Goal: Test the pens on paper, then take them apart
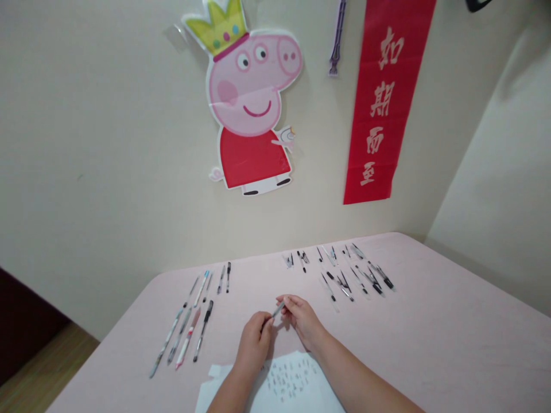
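Note:
A slim grey pen (278, 310) is held between both hands, slanting up to the right just past the paper's top edge. My left hand (255, 338) is closed around its lower end, and dark parts show by the thumb. My right hand (301, 318) pinches the upper end with thumb and fingers. Below lies a white sheet of paper (297, 381) with rows of small handwritten marks, partly covered by my forearms. The tip of the pen is hidden in the fingers.
Several whole pens (202, 331) lie in two rows on the left of the pink table (430, 344). At the back right are several pen parts (340, 281), caps and refills among them. Behind the table stands a wall with a cartoon pig cutout (253, 155) and a red banner (379, 115).

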`<state>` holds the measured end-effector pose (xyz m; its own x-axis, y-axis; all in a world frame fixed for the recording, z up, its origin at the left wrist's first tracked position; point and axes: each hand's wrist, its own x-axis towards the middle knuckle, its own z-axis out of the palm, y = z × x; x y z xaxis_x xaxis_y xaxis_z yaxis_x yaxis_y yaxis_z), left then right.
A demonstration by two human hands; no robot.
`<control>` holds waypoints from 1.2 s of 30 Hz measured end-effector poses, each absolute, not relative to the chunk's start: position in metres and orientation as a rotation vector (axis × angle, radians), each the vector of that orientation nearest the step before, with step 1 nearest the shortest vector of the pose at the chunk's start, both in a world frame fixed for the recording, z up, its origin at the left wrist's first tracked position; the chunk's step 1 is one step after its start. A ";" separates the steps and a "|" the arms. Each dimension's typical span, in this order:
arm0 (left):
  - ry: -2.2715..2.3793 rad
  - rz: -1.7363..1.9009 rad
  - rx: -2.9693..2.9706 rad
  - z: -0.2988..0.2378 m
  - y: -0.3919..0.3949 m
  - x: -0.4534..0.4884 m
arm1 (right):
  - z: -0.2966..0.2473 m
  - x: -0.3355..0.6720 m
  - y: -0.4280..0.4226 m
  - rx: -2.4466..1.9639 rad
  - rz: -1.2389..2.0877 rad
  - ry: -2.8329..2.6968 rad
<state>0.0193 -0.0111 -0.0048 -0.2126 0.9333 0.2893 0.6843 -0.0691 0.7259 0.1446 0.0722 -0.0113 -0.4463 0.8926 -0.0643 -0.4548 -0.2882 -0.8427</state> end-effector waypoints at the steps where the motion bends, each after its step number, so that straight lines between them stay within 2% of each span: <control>1: 1.903 1.166 1.738 -0.006 -0.011 0.019 | -0.011 0.145 0.072 -0.684 1.865 -0.987; 14: 1.903 1.191 1.604 -0.005 -0.010 0.022 | -0.011 0.144 0.071 -0.655 1.892 -0.987; 25: 1.886 1.180 1.819 0.001 -0.012 0.017 | -0.005 0.145 0.070 -0.660 1.891 -0.956; 36: 1.972 1.220 1.683 -0.004 -0.011 0.019 | -0.005 0.145 0.069 -0.658 1.919 -0.915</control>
<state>0.0188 -0.0110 -0.0041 -0.2851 0.9094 0.3030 0.6772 -0.0326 0.7351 0.1448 0.0694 -0.0054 -0.4684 0.8795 -0.0838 -0.4884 -0.3369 -0.8050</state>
